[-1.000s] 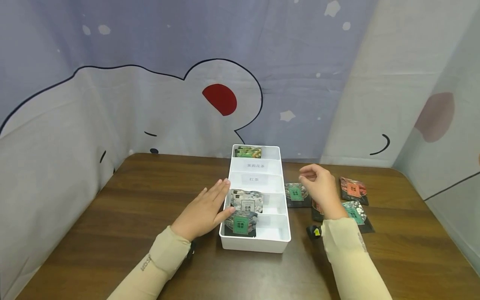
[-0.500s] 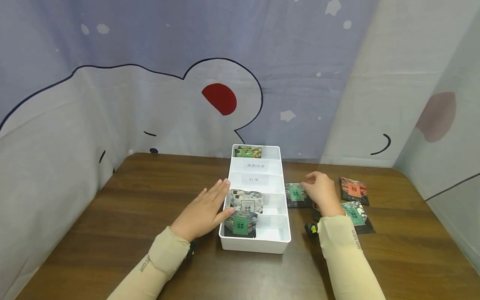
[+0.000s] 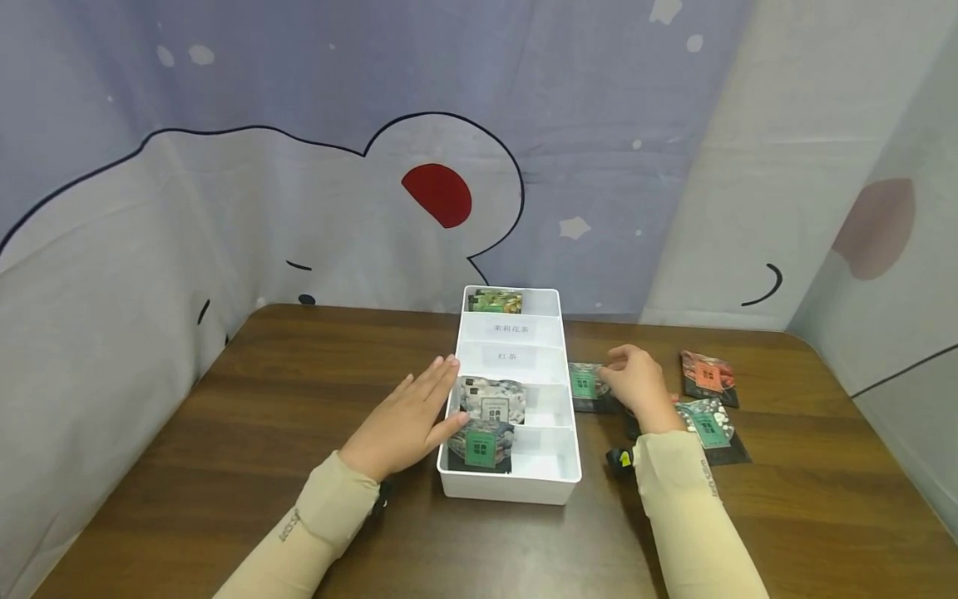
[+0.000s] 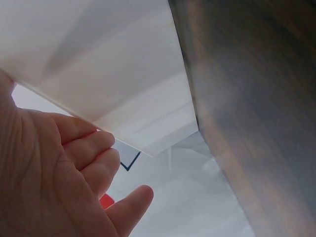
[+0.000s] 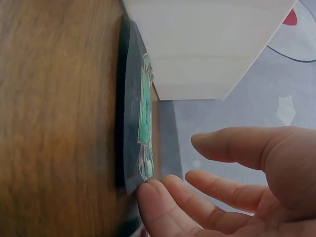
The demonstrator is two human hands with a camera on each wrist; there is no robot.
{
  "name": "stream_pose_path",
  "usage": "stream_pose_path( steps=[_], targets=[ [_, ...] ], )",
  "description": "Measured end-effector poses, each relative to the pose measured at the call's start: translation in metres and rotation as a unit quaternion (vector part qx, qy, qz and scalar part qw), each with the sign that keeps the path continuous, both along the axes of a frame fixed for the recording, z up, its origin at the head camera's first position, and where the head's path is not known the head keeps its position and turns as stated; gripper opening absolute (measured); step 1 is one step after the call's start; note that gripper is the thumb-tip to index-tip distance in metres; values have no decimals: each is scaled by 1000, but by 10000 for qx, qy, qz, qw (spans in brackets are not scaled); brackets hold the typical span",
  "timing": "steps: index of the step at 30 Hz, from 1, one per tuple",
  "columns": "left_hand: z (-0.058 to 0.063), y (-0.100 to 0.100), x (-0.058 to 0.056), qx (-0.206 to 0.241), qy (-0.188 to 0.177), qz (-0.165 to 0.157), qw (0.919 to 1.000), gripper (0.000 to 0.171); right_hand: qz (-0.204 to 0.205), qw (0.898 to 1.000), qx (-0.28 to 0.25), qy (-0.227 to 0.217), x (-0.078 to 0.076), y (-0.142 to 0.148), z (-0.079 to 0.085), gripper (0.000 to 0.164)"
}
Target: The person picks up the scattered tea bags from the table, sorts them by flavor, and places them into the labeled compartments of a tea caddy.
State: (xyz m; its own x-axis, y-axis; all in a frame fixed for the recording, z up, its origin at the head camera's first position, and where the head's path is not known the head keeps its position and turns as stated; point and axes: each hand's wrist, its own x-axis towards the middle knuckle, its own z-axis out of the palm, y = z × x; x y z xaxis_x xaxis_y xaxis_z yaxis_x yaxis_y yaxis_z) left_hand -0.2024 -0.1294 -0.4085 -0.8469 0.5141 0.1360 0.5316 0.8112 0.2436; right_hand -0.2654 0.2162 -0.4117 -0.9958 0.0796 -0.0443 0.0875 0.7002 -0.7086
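Observation:
My left hand (image 3: 400,426) rests with straight fingers along the left rim of a long white divided box (image 3: 509,489). In the left wrist view its fingertips (image 4: 106,139) lie at the box's edge. My right hand (image 3: 642,389) is over a dark tea sachet with a green label (image 3: 585,383), flat on the table right of the box. In the right wrist view a fingertip (image 5: 149,190) touches that sachet's (image 5: 132,113) near edge, while the thumb (image 5: 222,143) stays apart from it. Another green-labelled sachet (image 3: 481,449) sits in the box's front compartment, and a grey-white one (image 3: 486,395) behind it.
Green sachets (image 3: 496,301) lie in the rearmost compartment. Two middle compartments carry printed paper labels (image 3: 509,358). On the table's right are a red-labelled sachet (image 3: 708,378) and a teal-labelled one (image 3: 709,428). Another is partly hidden under the right hand. A patterned curtain (image 3: 599,166) hangs behind.
My right hand has come down from above the table to the green-labelled sachet's right edge. The left hand and the box stay where they were.

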Motion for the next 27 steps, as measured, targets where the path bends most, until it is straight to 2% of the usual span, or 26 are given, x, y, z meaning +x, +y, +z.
stream_pose_path(
  steps=[11, 17, 27],
  targets=[
    [1, 1, -1, -5, -3, 6, 10000, 79, -154, 9976, -678, -6, -3, 4, -3, 41],
    [2, 1, -1, 10, 19, -11, 10000, 79, -383, 9896, -1288, -522, -3, 7, 1, 44],
    [3, 0, 1, -1, 42, -10, 10000, 79, -460, 9812, -1599, -982, 1, 10, 4, 41]
  ],
)
